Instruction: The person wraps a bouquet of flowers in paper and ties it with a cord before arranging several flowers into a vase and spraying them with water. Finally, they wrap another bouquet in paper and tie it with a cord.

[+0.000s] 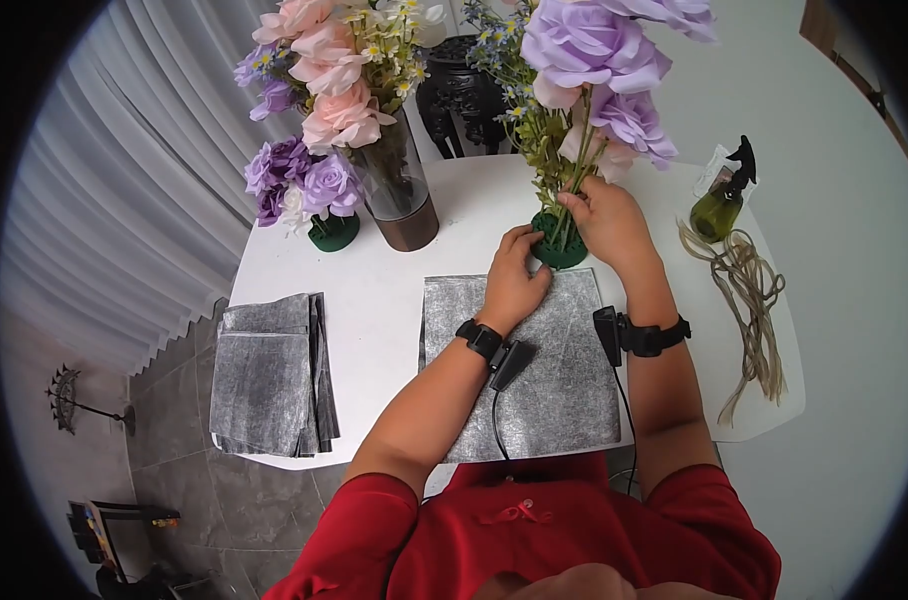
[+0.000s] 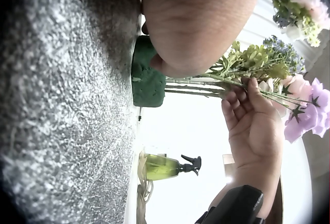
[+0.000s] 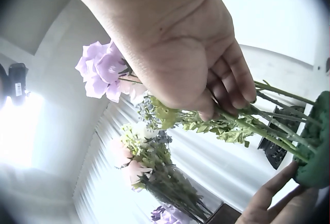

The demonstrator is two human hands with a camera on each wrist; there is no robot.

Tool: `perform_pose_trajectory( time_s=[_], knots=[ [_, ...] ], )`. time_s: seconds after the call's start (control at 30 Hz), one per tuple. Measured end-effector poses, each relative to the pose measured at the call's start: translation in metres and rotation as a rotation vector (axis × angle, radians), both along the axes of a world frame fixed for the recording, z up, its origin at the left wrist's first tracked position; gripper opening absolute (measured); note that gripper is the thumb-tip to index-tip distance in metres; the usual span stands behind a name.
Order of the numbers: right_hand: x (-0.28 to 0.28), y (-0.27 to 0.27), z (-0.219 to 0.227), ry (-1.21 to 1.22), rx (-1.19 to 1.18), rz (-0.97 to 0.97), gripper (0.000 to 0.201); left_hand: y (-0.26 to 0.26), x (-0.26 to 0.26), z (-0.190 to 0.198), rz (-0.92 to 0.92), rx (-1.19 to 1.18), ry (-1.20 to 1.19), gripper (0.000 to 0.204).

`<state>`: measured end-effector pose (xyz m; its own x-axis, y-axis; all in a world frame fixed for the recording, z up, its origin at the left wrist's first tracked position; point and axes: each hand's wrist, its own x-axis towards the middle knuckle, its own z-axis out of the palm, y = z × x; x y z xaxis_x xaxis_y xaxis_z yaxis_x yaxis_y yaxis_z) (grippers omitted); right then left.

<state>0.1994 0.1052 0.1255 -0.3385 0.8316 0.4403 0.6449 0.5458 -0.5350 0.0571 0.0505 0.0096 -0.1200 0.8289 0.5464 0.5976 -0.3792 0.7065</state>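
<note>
While the right hand (image 1: 606, 222) pinches the flower stems (image 3: 268, 135) above the green foam (image 2: 148, 87) on the tabletop (image 1: 374, 300), the left hand (image 1: 517, 285) steadies it between thumb and fingers | gripping lower would likely keep the stems from bending | gray sheet (image 1: 564, 400) crowds the front; spray bottle (image 1: 715, 213), tan strands (image 1: 764, 345) lie right

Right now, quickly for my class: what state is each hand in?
Left hand: open, touching the green foam block.
Right hand: closed, holding flower stems.
</note>
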Motion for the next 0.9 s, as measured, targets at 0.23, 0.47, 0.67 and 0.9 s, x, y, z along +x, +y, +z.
perform_pose_trajectory(
  time_s=[0.23, 0.47, 0.67, 0.9],
  knots=[
    [-0.0056, 0.0008, -0.0094, -0.002, -0.036, 0.022, 0.024, -0.0006, 0.0000, 0.0000, -0.003, -0.001, -0.003, 0.046],
    [-0.0054, 0.0008, -0.0075, -0.056, -0.086, -0.019, 0.028, 0.0014, -0.0002, -0.0023, -0.001, 0.001, -0.002, 0.046],
    [-0.0035, 0.0026, -0.0098, -0.089, -0.064, -0.024, 0.028, 0.0009, 0.0000, -0.0005, -0.015, -0.035, -0.008, 0.045],
    [-0.0003, 0.0062, -0.0104, -0.060, -0.108, -0.054, 0.027, -0.0001, 0.0008, 0.0016, -0.031, -0.059, -0.035, 0.046]
  ],
)
